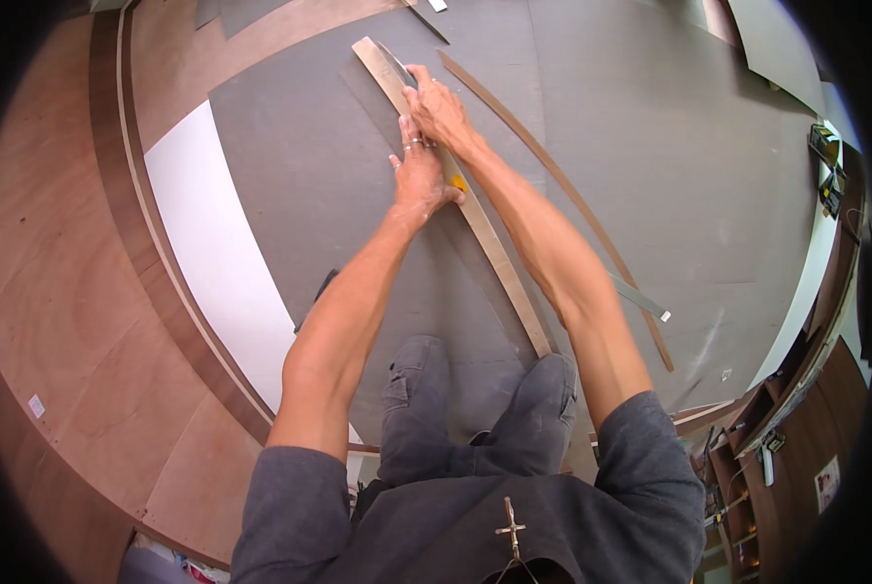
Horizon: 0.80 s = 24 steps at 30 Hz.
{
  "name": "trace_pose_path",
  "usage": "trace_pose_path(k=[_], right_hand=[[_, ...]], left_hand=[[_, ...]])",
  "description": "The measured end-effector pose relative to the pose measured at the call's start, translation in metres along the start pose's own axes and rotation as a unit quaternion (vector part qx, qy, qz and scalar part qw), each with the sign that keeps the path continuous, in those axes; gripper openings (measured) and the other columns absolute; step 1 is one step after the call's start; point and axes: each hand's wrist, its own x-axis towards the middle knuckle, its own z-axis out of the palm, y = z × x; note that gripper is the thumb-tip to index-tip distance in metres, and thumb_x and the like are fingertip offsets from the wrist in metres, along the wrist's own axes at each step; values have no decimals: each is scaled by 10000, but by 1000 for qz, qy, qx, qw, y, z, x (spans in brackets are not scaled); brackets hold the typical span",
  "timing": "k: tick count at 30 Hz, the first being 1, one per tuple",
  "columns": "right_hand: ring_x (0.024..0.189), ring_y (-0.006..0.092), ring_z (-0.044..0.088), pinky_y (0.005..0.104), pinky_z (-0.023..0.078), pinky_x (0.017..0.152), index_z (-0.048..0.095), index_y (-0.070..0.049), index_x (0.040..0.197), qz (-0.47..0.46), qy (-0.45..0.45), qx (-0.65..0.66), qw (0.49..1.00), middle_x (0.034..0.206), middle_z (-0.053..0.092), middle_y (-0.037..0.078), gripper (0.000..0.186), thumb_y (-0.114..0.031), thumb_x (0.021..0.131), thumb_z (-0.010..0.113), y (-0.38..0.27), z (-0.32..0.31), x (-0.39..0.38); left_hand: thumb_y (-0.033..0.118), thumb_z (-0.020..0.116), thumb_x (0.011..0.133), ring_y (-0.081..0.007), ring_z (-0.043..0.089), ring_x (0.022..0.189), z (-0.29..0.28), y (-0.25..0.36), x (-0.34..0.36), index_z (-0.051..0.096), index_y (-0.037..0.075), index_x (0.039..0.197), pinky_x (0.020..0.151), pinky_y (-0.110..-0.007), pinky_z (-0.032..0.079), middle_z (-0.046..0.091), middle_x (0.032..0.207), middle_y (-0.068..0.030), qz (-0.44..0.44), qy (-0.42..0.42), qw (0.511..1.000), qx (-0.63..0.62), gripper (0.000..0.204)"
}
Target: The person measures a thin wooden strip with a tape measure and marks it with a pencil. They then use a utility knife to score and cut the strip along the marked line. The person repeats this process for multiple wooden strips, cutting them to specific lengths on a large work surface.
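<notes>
A long, pale wooden strip (pixel 499 261) runs slantwise from the far middle toward my knees. My left hand (pixel 419 178) lies over it, fingers spread and thumb stretched out onto the wood beside a small yellow patch (pixel 458 182). Just beyond, touching or nearly touching the left fingers, my right hand (pixel 440 113) is closed at the strip's right side. A thin, dark, narrow piece (pixel 394 64) shows past its fingertips, along the wood; what the right hand grips is mostly hidden.
Large grey sheets (pixel 650 156) lie under the work. To the right rest a thin brown strip (pixel 563 185) and a silver metal strip (pixel 642 298). A white panel (pixel 224 214) and reddish wood boards (pixel 86 321) stretch along the left. Shelves with tools (pixel 738 487) stand at right.
</notes>
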Motion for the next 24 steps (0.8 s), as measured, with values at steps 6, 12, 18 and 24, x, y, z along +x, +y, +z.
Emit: trace_pose_path(k=[6,12,18,24], right_hand=[[1049,518,668,600,515,914,484,-152,1444,-12,-17,-11,1000,1127,699,298,412,-323,1070,496,4,2,19],[1052,512,671,597,514,922,473,-159,1459,9,-22,-37,999,1138,702,294,418,-321,1075,489,2,9,22],[1048,519,666,602,511,918,461,-169,1470,-1,-8,-14,1000,1132,704,300,423,-330,1080,476,8,11,20],[1026,523,670,610,513,904,455,-167,1464,10,-30,-35,999,1106,713,297,416,-329,1081,466,4,7,16]], left_hand=[[291,1032,528,-394,-13,1619,4,-4,4,118,21,1662,1160,-775,289,-34,1745,-221,1,12,1000,-8,1482],[299,1025,538,-354,-15,1624,2,-4,4,211,-98,1608,1180,-740,319,-14,1747,-193,1,-6,1000,7,1402],[333,1028,512,-383,-34,1621,9,-12,8,190,-65,1630,1154,-769,307,-31,1748,-215,8,2,1000,-4,1453],[322,1033,507,-381,8,1622,13,-13,8,169,-51,1639,1164,-761,302,-24,1748,-209,-5,3,1000,-6,1472]])
